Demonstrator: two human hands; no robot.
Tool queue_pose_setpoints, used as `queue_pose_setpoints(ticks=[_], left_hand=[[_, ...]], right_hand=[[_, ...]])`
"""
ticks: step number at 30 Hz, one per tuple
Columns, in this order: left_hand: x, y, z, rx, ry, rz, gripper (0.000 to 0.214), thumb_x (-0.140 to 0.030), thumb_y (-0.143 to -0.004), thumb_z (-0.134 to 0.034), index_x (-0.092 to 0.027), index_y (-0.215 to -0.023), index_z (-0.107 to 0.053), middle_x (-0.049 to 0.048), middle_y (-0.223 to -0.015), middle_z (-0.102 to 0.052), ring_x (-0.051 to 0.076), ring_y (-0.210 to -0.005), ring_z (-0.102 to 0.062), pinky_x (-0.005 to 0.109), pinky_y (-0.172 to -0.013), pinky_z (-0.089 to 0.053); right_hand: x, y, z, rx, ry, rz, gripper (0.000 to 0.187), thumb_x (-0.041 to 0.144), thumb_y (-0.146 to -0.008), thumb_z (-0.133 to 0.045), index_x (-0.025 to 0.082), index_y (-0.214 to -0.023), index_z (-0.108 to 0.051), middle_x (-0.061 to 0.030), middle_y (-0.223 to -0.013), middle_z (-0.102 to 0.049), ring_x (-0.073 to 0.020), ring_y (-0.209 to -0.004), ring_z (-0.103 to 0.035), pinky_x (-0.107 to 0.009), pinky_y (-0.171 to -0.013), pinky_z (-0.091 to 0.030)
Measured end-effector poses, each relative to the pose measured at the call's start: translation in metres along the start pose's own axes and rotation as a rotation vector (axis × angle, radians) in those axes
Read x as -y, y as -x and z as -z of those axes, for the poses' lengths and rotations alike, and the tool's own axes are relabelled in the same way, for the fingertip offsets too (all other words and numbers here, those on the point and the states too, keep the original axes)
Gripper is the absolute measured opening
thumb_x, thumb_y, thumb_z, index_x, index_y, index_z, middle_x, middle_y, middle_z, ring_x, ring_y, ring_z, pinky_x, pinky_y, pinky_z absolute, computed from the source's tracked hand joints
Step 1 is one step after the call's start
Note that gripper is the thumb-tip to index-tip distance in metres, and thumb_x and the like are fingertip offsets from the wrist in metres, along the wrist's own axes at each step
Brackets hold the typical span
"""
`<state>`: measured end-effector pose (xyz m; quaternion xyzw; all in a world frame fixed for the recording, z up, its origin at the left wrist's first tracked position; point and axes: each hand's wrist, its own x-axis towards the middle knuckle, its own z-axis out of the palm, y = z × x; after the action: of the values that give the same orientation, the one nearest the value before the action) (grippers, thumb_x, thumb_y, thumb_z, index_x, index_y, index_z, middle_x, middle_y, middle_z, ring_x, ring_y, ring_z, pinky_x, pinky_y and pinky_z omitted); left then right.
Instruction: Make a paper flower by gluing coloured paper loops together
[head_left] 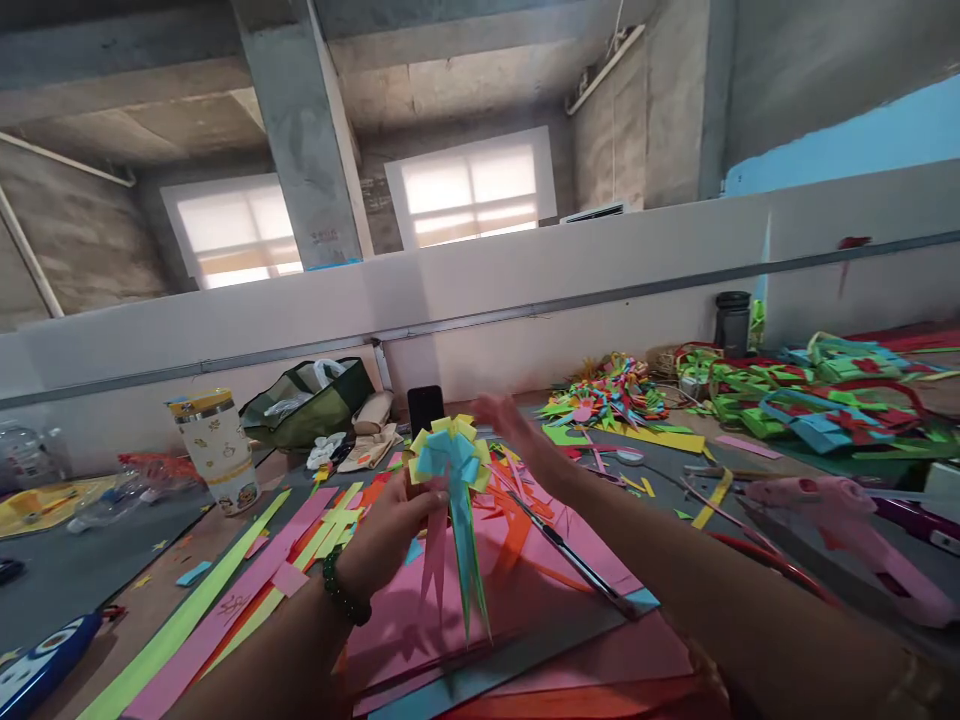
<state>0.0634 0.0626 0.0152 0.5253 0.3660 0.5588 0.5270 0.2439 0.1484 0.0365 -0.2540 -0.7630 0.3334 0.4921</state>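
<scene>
My left hand [394,525], with a dark beaded bracelet at the wrist, is closed on a paper flower [450,452]. The flower has yellow outer loops, a light blue middle and pink, blue and green pointed tails hanging down. Just right of the flower, my right hand [525,440] is raised and somewhat blurred, its fingers stretched out with nothing in them. Below both hands lies a stack of pink paper sheets [600,655]. A long, thin metal tool [562,545] rests slantwise on it, beside orange paper strips [514,535].
Coloured paper strips [277,540] lie at left, near a patterned tumbler [217,450]. A phone [425,410] stands upright behind the flower. To the right are a pink glue gun [847,530], a heap of paper pieces [611,390] and paper baskets [817,420].
</scene>
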Motion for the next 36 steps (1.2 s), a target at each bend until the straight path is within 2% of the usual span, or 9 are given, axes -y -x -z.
queue_pose_setpoints(ticks=[3,5,9,15,18,23,27,30,36], left_hand=[[0.000,-0.001,0.006,-0.041,0.027,-0.053,0.018,-0.018,-0.064,-0.072,-0.015,-0.080,-0.064,0.0003,-0.074,-0.065,0.013,-0.064,-0.058,0.023,-0.062,-0.046],[-0.001,-0.003,0.014,-0.090,0.051,-0.101,0.015,-0.016,-0.063,-0.072,-0.015,-0.075,-0.064,-0.0005,-0.070,-0.063,0.011,-0.062,-0.056,0.021,-0.060,-0.045],[-0.002,-0.013,0.040,-0.215,0.095,-0.128,0.016,-0.014,-0.060,-0.073,-0.015,-0.072,-0.061,-0.0024,-0.065,-0.061,0.010,-0.060,-0.055,0.020,-0.059,-0.044],[-0.004,-0.029,0.079,-0.395,0.139,-0.162,0.015,-0.012,-0.060,-0.067,-0.016,-0.066,-0.054,-0.0037,-0.061,-0.059,0.008,-0.055,-0.054,0.019,-0.059,-0.045],[-0.002,-0.027,0.073,-0.364,0.113,-0.140,0.018,-0.013,-0.059,-0.069,-0.016,-0.063,-0.052,-0.0051,-0.056,-0.055,0.007,-0.050,-0.049,0.019,-0.053,-0.042],[0.008,-0.008,0.032,-0.171,0.051,-0.075,0.022,-0.021,-0.060,-0.075,-0.014,-0.075,-0.060,-0.0034,-0.065,-0.059,0.009,-0.055,-0.052,0.021,-0.055,-0.043],[0.010,0.004,0.012,-0.089,0.011,-0.062,0.023,-0.023,-0.061,-0.075,-0.014,-0.078,-0.062,-0.0017,-0.067,-0.061,0.011,-0.058,-0.055,0.023,-0.056,-0.045],[0.006,0.002,0.016,-0.151,-0.001,-0.106,0.023,-0.022,-0.058,-0.075,-0.014,-0.076,-0.063,-0.0007,-0.067,-0.063,0.012,-0.060,-0.056,0.023,-0.058,-0.046],[-0.005,-0.015,0.056,-0.366,0.091,-0.140,0.025,-0.019,-0.052,-0.074,-0.016,-0.071,-0.058,-0.0055,-0.066,-0.062,0.009,-0.058,-0.056,0.019,-0.058,-0.046]], right_hand=[[0.000,0.006,-0.012,0.485,-0.216,-0.232,0.079,0.078,-0.083,-0.017,0.016,-0.100,-0.063,-0.0056,-0.077,-0.065,-0.0147,-0.066,-0.060,-0.029,-0.066,-0.047],[0.005,0.009,-0.016,0.582,-0.239,-0.299,0.067,0.076,-0.077,-0.043,0.013,-0.082,-0.065,0.0022,-0.051,-0.051,-0.0088,-0.042,-0.043,-0.022,-0.045,-0.035],[0.022,0.000,0.004,0.224,-0.394,-0.169,0.047,0.060,-0.067,-0.070,0.016,-0.062,-0.053,0.0102,-0.042,-0.029,-0.0030,-0.036,-0.022,-0.017,-0.037,-0.014],[0.033,-0.028,0.088,-0.576,-0.582,-0.064,0.031,0.041,-0.088,-0.050,0.022,-0.066,-0.038,0.0116,-0.041,-0.023,-0.0047,-0.034,-0.016,-0.016,-0.035,-0.015],[0.032,-0.032,0.102,-0.719,-0.576,-0.101,0.027,0.031,-0.094,-0.037,0.021,-0.070,-0.044,0.0107,-0.039,-0.028,-0.0055,-0.033,-0.019,-0.016,-0.033,-0.018],[0.021,-0.017,0.039,-0.420,-0.482,-0.242,0.021,0.035,-0.088,-0.053,0.016,-0.081,-0.058,-0.0046,-0.073,-0.067,-0.0037,-0.037,-0.030,-0.019,-0.033,-0.018],[0.008,0.006,-0.016,0.393,-0.352,-0.397,0.048,0.063,-0.087,-0.041,0.018,-0.085,-0.057,-0.0012,-0.074,-0.065,-0.0039,-0.038,-0.026,-0.020,-0.036,-0.021],[0.014,0.015,-0.021,0.811,-0.245,-0.374,0.048,0.062,-0.081,-0.053,0.015,-0.074,-0.057,0.0059,-0.048,-0.046,-0.0043,-0.038,-0.027,-0.019,-0.037,-0.020],[0.086,0.019,0.045,0.319,-0.419,-0.084,0.031,0.043,-0.091,-0.044,0.021,-0.070,-0.044,0.0133,-0.043,-0.017,-0.0041,-0.035,-0.010,-0.018,-0.038,-0.012]])
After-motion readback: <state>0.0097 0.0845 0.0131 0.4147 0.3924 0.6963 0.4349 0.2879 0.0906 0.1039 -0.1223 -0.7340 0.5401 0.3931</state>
